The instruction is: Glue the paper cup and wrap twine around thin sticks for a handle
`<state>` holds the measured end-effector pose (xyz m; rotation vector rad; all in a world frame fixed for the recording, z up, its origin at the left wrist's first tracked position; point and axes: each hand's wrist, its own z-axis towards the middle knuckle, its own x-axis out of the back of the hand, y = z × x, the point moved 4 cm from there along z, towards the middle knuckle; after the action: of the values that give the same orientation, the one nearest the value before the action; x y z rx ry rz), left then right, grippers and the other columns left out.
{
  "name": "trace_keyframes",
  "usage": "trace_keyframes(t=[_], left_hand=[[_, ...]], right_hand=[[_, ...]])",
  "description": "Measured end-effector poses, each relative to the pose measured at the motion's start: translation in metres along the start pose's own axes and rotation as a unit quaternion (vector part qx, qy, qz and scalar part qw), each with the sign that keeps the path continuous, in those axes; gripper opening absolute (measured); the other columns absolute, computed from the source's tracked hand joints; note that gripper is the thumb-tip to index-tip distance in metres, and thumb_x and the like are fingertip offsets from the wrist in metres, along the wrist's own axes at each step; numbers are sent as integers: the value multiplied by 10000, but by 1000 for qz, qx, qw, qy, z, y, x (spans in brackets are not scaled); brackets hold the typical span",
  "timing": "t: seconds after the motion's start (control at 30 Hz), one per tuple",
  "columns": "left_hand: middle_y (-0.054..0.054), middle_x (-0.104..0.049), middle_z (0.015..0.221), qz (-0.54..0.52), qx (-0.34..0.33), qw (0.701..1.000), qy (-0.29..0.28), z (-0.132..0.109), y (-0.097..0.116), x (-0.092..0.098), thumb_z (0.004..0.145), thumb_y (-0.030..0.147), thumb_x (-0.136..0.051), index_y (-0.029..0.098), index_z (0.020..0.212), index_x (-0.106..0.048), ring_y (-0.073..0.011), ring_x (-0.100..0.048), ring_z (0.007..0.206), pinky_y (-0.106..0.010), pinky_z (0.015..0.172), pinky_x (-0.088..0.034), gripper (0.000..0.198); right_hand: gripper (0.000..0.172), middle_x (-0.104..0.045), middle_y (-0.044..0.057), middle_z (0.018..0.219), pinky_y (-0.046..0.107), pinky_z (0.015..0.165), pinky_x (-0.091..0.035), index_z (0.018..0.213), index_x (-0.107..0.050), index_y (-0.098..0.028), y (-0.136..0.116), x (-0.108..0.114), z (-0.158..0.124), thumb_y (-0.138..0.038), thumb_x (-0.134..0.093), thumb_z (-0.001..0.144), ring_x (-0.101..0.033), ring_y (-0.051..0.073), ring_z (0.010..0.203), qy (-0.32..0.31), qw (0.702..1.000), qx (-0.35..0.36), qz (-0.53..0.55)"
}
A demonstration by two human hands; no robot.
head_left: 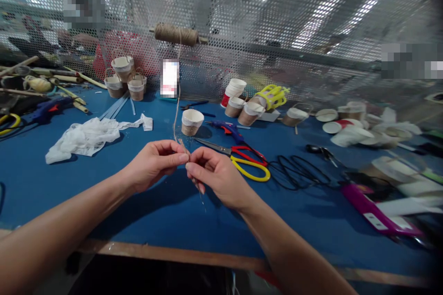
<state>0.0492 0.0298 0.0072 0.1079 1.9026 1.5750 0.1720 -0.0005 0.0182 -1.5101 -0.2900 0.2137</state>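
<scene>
A brown twine (177, 110) runs down from a spool (176, 34) on a rod at the back to my hands at the middle. My left hand (161, 162) pinches it between thumb and fingertips. Beside it, almost touching, my right hand (215, 171) is closed on the twine too, and a frayed end hangs below its fingers. Just behind my hands stands a small brown cup (192, 122) with a white rim. Scissors (242, 156) with one red and one yellow handle lie by my right hand, and a blue glue gun (228, 130) rests behind them.
White gauzy fabric (86, 138) lies left. Small handled buckets (122, 69) are stacked behind it, near a lit phone (170, 78). More cups (252, 113) and a yellow mesh piece (273, 97) sit back right. A black cable (297, 173) and a purple power strip (377, 212) lie right.
</scene>
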Motion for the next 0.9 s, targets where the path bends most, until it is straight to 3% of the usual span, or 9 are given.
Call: trace_keyframes(t=[0.1, 0.2, 0.33, 0.47, 0.57, 0.67, 0.73, 0.8, 0.9], left_hand=[[24, -559, 609, 4, 3, 999, 44, 1, -1, 1, 583, 213, -748, 117, 610, -575, -19, -405, 444, -172, 409, -234, 200], [35, -541, 577, 13, -13, 997, 76, 0, -1, 1, 569, 206, -753, 114, 598, -569, -14, -388, 428, -173, 407, -239, 208], [30, -554, 583, 23, -26, 995, 93, -1, -1, -1, 564, 185, -751, 110, 630, -581, -18, -394, 442, -173, 417, -259, 197], [28, -560, 597, 40, -41, 993, 105, -1, -2, 0, 584, 193, -742, 109, 641, -583, -21, -398, 457, -175, 428, -265, 189], [39, -529, 561, 43, -48, 994, 93, 0, -3, 1, 617, 224, -727, 113, 620, -570, -19, -375, 443, -178, 422, -245, 193], [29, -539, 579, 14, -27, 998, 50, 0, -3, -1, 617, 248, -731, 118, 621, -564, -27, -400, 460, -181, 432, -249, 212], [12, -562, 617, -3, -16, 1000, 18, 0, -3, -3, 614, 257, -735, 120, 628, -570, -38, -433, 487, -183, 441, -257, 215], [1, -576, 641, -10, -10, 1000, 9, -1, -2, -4, 609, 259, -739, 122, 630, -576, -43, -447, 500, -184, 439, -252, 214], [13, -564, 605, -7, -7, 999, 38, -1, -3, -2, 602, 256, -743, 123, 624, -573, -34, -422, 468, -183, 426, -234, 217]], right_hand=[[120, -512, -41, 619, 198, 423, -368, 741, -499, -178, -1, 2, -1, -271, -571, 764, -437, 52, 444, 72, 989, 46, -118], [75, -540, -15, 649, 224, 496, -394, 737, -520, -183, -4, 3, -2, -240, -543, 780, -474, 87, 537, 117, 960, 101, -232], [68, -573, 8, 667, 253, 568, -412, 739, -531, -187, -7, 2, -4, -214, -513, 798, -514, 120, 602, 146, 923, 143, -327], [92, -564, 12, 666, 258, 585, -405, 713, -528, -183, -10, 0, -5, -197, -503, 800, -513, 123, 612, 157, 905, 162, -360], [93, -539, 0, 642, 249, 550, -398, 701, -523, -179, -9, 2, -3, -217, -523, 786, -487, 107, 576, 132, 939, 120, -295], [131, -516, -28, 607, 211, 438, -373, 751, -514, -173, -2, 1, 1, -297, -526, 791, -449, 70, 467, 11, 995, 6, -98], [169, -507, -44, 578, 186, 381, -342, 761, -503, -171, 1, -1, 1, -335, -533, 787, -433, 52, 414, -62, 997, -47, 19], [182, -504, -54, 557, 170, 358, -325, 742, -493, -170, 1, -1, 1, -336, -566, 766, -429, 43, 396, -70, 994, -54, 69], [188, -515, -58, 558, 161, 366, -334, 725, -484, -169, 1, 1, 2, -318, -596, 753, -436, 34, 393, -17, 999, -33, 39]])
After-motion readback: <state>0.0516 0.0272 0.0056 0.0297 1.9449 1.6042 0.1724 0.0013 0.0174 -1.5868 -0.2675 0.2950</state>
